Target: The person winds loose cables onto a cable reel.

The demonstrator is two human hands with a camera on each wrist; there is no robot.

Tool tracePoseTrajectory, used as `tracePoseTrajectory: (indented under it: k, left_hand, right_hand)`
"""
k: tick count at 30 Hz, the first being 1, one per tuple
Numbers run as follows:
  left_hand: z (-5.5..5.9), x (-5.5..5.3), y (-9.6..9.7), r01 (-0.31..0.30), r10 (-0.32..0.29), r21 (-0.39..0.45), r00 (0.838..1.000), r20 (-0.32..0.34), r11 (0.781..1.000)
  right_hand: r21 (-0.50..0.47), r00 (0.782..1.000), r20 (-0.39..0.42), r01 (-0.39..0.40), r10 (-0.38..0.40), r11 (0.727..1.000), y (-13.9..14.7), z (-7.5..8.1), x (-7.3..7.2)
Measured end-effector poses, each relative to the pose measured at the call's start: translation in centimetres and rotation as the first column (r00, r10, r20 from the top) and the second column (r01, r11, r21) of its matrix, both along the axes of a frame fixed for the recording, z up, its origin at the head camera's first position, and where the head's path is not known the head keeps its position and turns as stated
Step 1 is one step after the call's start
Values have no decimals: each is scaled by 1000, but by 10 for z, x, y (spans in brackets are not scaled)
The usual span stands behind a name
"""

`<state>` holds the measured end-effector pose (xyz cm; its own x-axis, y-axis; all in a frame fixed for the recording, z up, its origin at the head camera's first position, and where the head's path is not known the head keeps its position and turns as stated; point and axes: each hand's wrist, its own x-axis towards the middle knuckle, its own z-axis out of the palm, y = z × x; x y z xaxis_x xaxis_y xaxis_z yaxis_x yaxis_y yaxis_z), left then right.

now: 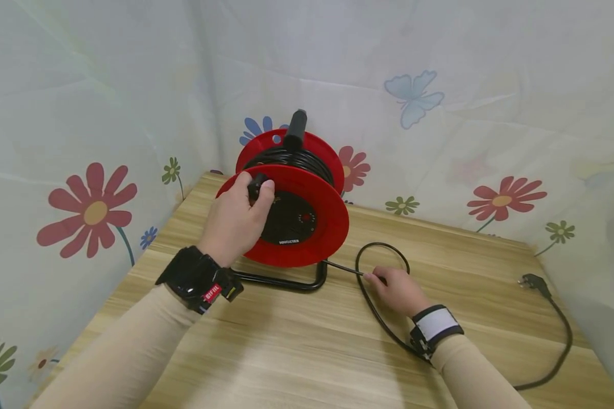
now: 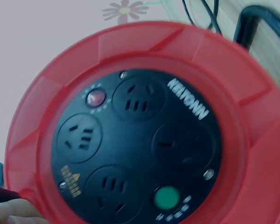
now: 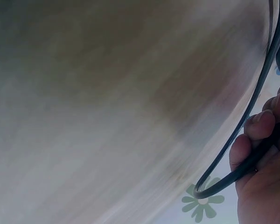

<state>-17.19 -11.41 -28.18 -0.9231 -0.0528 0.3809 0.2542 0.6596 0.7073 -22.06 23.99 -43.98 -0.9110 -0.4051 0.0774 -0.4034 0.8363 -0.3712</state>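
Note:
A red cable reel (image 1: 324, 221) stands on its black tube frame (image 1: 297, 287), with black cable wound between its two discs. My left hand (image 1: 235, 218) grips the small black crank knob (image 1: 257, 184) at the upper left of the front disc. In the left wrist view, the black socket panel (image 2: 130, 140) fills the middle of the disc, and only a few fingers (image 2: 18, 207) show at the lower left corner. To the right of the reel, my right hand (image 1: 401, 292) holds the loose black cable (image 1: 341, 266); in the right wrist view, its fingers (image 3: 260, 125) curl round it.
The cable's plug (image 1: 534, 282) lies at the right side of the wooden table (image 1: 286, 346), its cord curving toward the front. A loop of cable lies around my right hand. A flower-printed curtain (image 1: 312, 57) hangs close behind the table and along its left side.

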Motion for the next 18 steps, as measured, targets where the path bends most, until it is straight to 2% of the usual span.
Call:
tracePoseTrajectory:
  k: [5,8,18]
  left_hand:
    - [8,0,5,-65,62,-143,998,-28,988]
    - [11,0,9,-84,74,-203,996,-53,976]
    - [12,0,22,-97,67,-297,992,-110,950]
  right_hand:
    - [6,1000,14,3,-3,1000,-3,1,1]
    - [6,1000,24,1,-1,1000,-8,3,2]
    - [-11,1000,11,-12,12,1000,-19,5,1]
